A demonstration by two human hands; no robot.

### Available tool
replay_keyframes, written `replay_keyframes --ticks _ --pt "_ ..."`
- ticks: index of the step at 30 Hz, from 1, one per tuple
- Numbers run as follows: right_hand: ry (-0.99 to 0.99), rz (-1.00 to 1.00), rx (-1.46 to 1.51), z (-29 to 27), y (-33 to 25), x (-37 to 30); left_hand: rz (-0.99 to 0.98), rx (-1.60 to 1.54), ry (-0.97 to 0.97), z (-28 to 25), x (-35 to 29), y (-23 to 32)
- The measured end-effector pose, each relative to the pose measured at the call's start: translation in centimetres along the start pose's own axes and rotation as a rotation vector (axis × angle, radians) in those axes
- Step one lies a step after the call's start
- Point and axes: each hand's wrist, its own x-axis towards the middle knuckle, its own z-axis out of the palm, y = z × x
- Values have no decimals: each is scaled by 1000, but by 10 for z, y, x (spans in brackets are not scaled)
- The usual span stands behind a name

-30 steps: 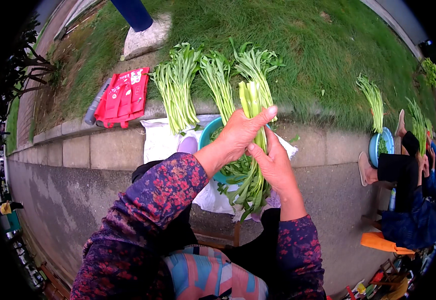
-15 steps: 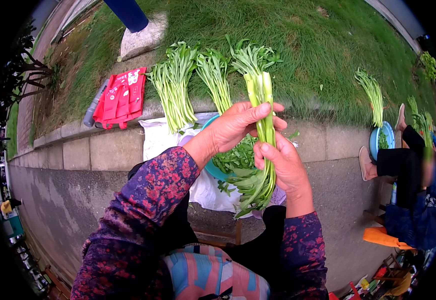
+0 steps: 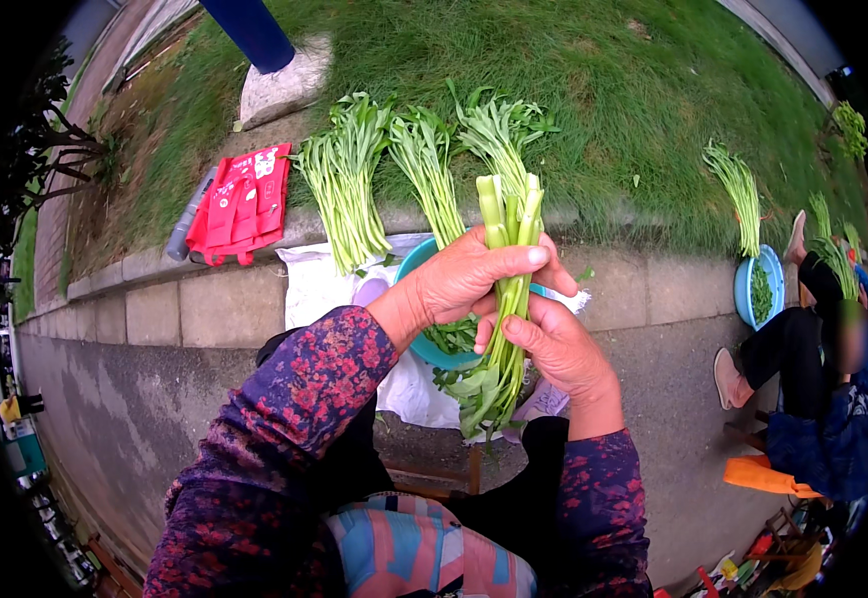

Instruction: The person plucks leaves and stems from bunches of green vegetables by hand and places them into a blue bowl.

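First, at the left of the frame, a grey cylinder (image 3: 192,214) lies beside a red bag (image 3: 243,204) on the kerb, with a dark blue post (image 3: 252,30) above them in the upper left. Next, left of centre, a broad bundle of greens (image 3: 342,189) lies with its leaves on the grass and its stalk ends over a white sheet (image 3: 312,291). Beside it, a narrower bundle (image 3: 428,169) lies above a teal basin (image 3: 409,261) of loose leaves. At centre, the left hand (image 3: 449,281) is closed round a bunch of leafy stalks (image 3: 512,299), thumb across the front and fingers behind. This bunch tilts slightly, cut ends upward, leaves hanging toward the lower centre; a third bundle (image 3: 499,125) shows beyond it. Just right of and below the left hand, the right hand (image 3: 572,354) grips the same bunch lower down, thumb against the stems, its fingers partly hidden. At the right side, a light blue basin (image 3: 743,294) holds leaves, and another bundle (image 3: 735,194) reaches up from it onto the grass; a co-worker (image 3: 813,369) sits close by, near an orange cloth (image 3: 768,476).
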Motion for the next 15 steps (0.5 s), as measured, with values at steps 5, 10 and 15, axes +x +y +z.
replay_keyframes --ticks 5,10,15 --pt "357 -192 -728 -27 8 -3 136 177 53 -4 5 -2" --pt "796 -405 -683 -33 -5 -3 157 518 213 2 4 -6" --pt "797 -554 -675 -28 -16 -8 128 680 229 0 9 -15"
